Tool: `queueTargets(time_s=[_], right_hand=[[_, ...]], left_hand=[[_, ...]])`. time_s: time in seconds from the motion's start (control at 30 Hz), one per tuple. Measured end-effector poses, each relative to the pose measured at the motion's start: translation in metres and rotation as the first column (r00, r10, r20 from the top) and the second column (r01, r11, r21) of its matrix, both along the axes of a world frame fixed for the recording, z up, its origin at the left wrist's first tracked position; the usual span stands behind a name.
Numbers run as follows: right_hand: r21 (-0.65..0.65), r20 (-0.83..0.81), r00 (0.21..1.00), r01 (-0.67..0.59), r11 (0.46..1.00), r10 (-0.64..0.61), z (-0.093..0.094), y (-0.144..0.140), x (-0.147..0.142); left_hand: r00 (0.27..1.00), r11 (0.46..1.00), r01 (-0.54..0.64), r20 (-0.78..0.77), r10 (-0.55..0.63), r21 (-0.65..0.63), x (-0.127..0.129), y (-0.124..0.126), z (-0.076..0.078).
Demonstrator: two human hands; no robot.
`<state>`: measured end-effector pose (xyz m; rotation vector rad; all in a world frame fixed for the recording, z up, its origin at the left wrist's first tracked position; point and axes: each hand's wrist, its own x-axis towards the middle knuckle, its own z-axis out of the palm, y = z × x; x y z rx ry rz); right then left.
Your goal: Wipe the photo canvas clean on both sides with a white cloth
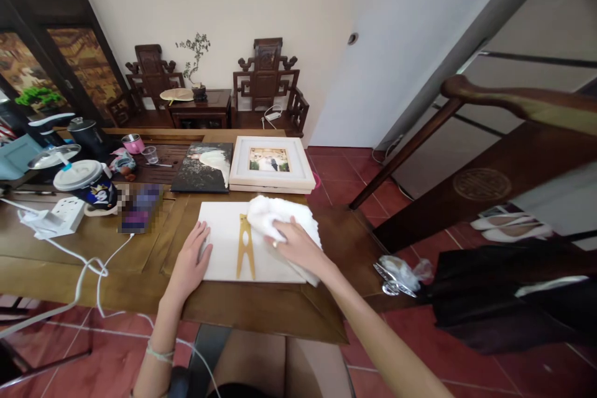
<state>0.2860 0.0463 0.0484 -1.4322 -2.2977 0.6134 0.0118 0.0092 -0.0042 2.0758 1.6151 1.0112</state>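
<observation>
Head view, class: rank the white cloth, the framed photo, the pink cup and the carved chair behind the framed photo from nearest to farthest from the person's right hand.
Measured from the right hand:
1. White cloth: under the hand, touching it.
2. Framed photo: just beyond, mid-table.
3. Pink cup: far left of the table.
4. Carved chair: against the back wall.

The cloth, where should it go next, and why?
Probably a short slide left, toward the gold stand. The right hand presses the cloth on the white board's right part, while the left hand steadies the left edge.
</observation>
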Motion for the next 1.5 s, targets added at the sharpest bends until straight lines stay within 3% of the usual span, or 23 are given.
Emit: queueTargets(time_s=[0.1, 0.17, 0.37, 0.47, 0.53, 0.6, 0.77, 0.93, 1.03, 1.2, 1.37, 1.5], right_hand=[[0.047, 0.006, 1.0, 0.005, 0.999, -0.006, -0.004, 0.023, -0.034], [0.068, 0.023, 0.998, -0.053, 0.996, 0.052, -0.006, 0.022, -0.05], [0.053, 0.066, 0.956, -0.288, 0.956, 0.285, -0.006, -0.046, -0.048], [0.028, 0.03, 0.907, -0.42, 0.907, 0.419, -0.003, -0.08, -0.034], [0.004, -0.013, 0.864, -0.503, 0.864, 0.503, -0.001, -0.088, -0.025], [-0.021, -0.069, 0.843, -0.535, 0.844, 0.533, 0.001, -0.082, -0.016], [-0.143, -0.137, 0.936, -0.343, 0.928, 0.325, 0.005, -0.026, -0.003], [-0.052, -0.107, 0.973, -0.212, 0.976, 0.206, 0.002, 0.029, -0.026], [0.04, -0.07, 0.982, -0.171, 0.984, 0.173, -0.004, 0.035, -0.052], [0.101, 0.02, 0.96, -0.281, 0.954, 0.28, -0.009, -0.013, -0.071], [0.07, 0.039, 0.871, -0.491, 0.868, 0.489, -0.002, -0.078, -0.053], [0.028, 0.03, 0.828, -0.561, 0.827, 0.56, 0.009, -0.088, -0.038]], left_hand=[[1.0, 1.0, -0.006, 0.0, 0.006, -0.005, 0.0, 0.0, 0.0], [1.0, 1.0, -0.006, -0.005, 0.006, -0.006, -0.001, 0.0, 0.0], [1.0, 1.0, 0.008, -0.02, -0.008, 0.013, -0.001, 0.001, -0.001], [1.0, 1.0, 0.013, -0.021, -0.012, 0.004, 0.0, 0.001, 0.0], [1.0, 1.0, 0.016, -0.023, -0.016, -0.005, 0.0, 0.001, 0.001], [0.999, 1.0, 0.016, -0.028, -0.016, -0.01, -0.001, 0.001, 0.001], [0.999, 1.0, 0.012, -0.036, -0.012, -0.015, -0.002, 0.001, -0.001], [1.0, 1.0, 0.007, -0.022, -0.007, -0.006, -0.001, 0.0, 0.0], [1.0, 1.0, 0.005, -0.016, -0.005, 0.005, -0.001, 0.0, -0.001], [1.0, 1.0, 0.006, -0.001, -0.006, 0.021, -0.001, 0.001, -0.004], [1.0, 0.999, 0.029, -0.011, -0.029, 0.015, -0.003, 0.001, -0.005], [0.999, 0.999, 0.044, -0.013, -0.044, 0.008, -0.003, 0.001, -0.004]])
